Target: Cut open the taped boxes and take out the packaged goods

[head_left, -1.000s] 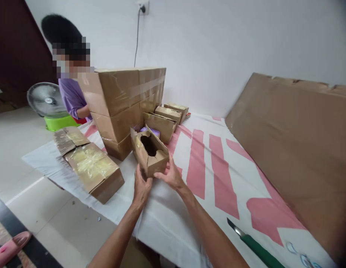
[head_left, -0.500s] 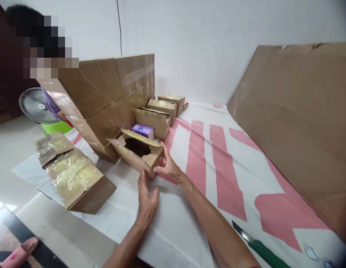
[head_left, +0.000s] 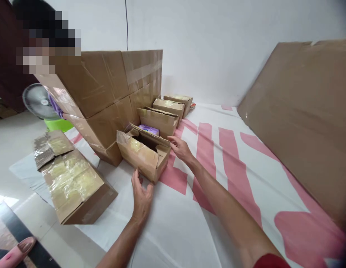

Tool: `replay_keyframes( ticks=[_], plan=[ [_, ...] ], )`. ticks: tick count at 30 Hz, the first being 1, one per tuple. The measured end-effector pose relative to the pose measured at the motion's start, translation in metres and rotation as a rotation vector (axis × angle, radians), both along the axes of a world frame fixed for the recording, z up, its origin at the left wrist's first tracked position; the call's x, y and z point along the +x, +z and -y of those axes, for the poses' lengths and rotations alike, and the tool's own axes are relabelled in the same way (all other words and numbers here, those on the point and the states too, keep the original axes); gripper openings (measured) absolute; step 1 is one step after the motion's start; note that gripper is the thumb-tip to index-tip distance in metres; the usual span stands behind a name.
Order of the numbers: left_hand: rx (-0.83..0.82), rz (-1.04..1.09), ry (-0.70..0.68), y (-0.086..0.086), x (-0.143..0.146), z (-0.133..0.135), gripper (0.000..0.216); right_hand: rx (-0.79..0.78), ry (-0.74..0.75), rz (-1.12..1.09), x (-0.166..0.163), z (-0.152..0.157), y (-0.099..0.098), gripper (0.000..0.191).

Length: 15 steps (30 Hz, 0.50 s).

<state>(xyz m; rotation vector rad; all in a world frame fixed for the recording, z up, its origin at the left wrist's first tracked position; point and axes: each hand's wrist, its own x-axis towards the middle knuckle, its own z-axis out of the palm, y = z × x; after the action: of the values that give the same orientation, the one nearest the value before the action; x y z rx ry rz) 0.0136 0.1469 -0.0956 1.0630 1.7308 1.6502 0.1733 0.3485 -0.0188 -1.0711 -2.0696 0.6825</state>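
A small open cardboard box [head_left: 142, 154] stands upright on the white and pink sheet [head_left: 212, 156], its top flaps raised. My left hand [head_left: 141, 195] lies just in front of it, fingers spread, fingertips touching its lower front edge. On the box's right side my right hand [head_left: 180, 147] reaches in with fingers stretched out, right by the right-hand flap. Neither hand holds anything. Behind the box a purple packet [head_left: 149, 129] shows.
A row of small cardboard boxes [head_left: 166, 111] runs back toward the wall. Large taped cartons [head_left: 106, 96] are stacked at the left, with another person behind them. A taped box [head_left: 75, 186] lies at the sheet's left edge. Flat cardboard [head_left: 301, 119] leans at the right. A fan [head_left: 39, 102] stands at the far left.
The small box went from tilted in both hands to standing upright on the sheet. Both hands let go; the left dropped to its front, the right moved to its side.
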Motion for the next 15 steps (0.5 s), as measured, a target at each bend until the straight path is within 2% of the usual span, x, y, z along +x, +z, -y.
replay_keyframes(
  ticks=[3, 6, 10, 15],
  plan=[
    [0.015, -0.029, -0.012, -0.005, 0.003, 0.004, 0.075, 0.069, 0.048, 0.199, -0.027, -0.024, 0.019, 0.049],
    [0.013, -0.07, -0.033, -0.006, 0.004, 0.005, 0.076, 0.097, 0.061, 0.393, -0.053, -0.036, 0.03, 0.048],
    [-0.007, -0.076, -0.028, -0.006, 0.005, 0.005, 0.075, 0.117, 0.029, 0.559, -0.07, -0.04, 0.032, 0.032],
    [-0.007, -0.061, -0.027, -0.006, 0.005, 0.003, 0.076, 0.133, 0.004, 0.599, -0.064, -0.032, 0.03, 0.026]
  ],
)
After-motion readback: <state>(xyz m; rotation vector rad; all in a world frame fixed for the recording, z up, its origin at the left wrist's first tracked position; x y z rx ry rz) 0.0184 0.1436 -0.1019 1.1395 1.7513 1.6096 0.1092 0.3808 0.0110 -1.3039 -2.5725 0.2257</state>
